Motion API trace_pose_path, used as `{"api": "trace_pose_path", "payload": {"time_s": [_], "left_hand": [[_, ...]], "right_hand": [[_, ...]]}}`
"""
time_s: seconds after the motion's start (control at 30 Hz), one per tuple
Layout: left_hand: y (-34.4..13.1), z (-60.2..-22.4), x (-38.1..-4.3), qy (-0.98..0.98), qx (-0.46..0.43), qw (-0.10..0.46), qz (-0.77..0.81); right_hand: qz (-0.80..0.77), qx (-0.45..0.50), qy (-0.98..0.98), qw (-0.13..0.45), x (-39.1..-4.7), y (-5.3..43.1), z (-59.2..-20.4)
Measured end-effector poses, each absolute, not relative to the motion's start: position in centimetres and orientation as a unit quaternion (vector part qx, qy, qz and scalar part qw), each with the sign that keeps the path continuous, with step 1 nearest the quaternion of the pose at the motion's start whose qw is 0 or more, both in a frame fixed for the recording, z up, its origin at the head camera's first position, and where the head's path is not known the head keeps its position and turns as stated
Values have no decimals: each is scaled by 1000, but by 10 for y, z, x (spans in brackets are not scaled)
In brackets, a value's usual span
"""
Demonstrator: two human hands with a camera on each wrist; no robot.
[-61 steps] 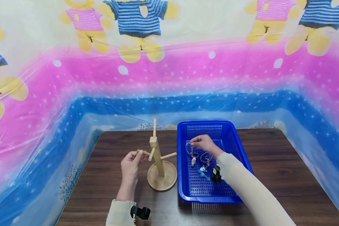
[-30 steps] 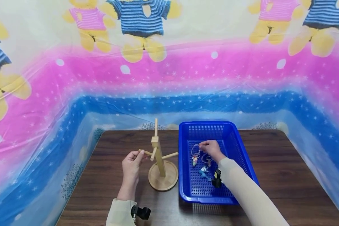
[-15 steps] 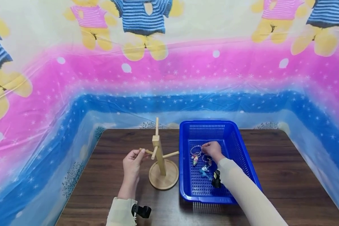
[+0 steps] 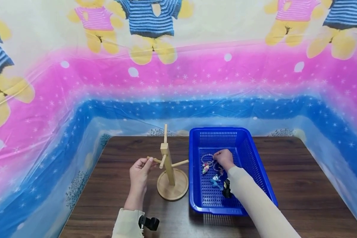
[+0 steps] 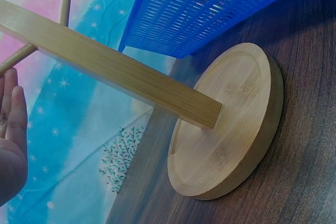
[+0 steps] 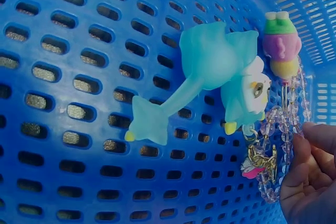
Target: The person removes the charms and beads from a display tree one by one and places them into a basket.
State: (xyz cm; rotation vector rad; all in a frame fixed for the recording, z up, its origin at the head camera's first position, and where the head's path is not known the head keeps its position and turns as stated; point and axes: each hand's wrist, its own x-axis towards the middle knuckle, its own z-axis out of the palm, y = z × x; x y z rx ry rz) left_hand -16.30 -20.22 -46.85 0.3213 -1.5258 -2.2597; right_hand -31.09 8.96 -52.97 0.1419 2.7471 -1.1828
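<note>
My left hand (image 4: 140, 172) pinches a side peg (image 4: 154, 159) of a wooden peg stand (image 4: 169, 172), which stands upright on a round base (image 5: 226, 124). My right hand (image 4: 224, 159) is down inside the blue plastic basket (image 4: 193, 198). Its thumb and fingers pinch the clear pinkish beads (image 6: 287, 145) of a beaded keychain. Two keychains lie close together there. One carries a turquoise figure (image 6: 210, 66) with a white face and a star-tipped tail. A green, pink and yellow charm (image 6: 281, 45) hangs from the other. The fingertips partly hide the bead loops.
The basket and stand are side by side on a dark wood table (image 4: 291, 178), one peg reaching close to the basket rim. A printed cloth (image 4: 154, 82) surrounds the table's back and sides. A small black camera (image 4: 148, 223) sits at the left wrist.
My right hand has lowered and shifted slightly right, and the raised bead loop now lies lower in the basket. The left hand keeps its pinch on the peg.
</note>
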Motion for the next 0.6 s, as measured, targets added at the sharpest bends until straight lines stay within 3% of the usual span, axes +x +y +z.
{"api": "trace_pose_path", "payload": {"time_s": [0.6], "left_hand": [[-202, -467, -161, -544, 116, 195, -807]], "right_hand": [[-374, 45, 924, 67, -307, 85, -532]]}}
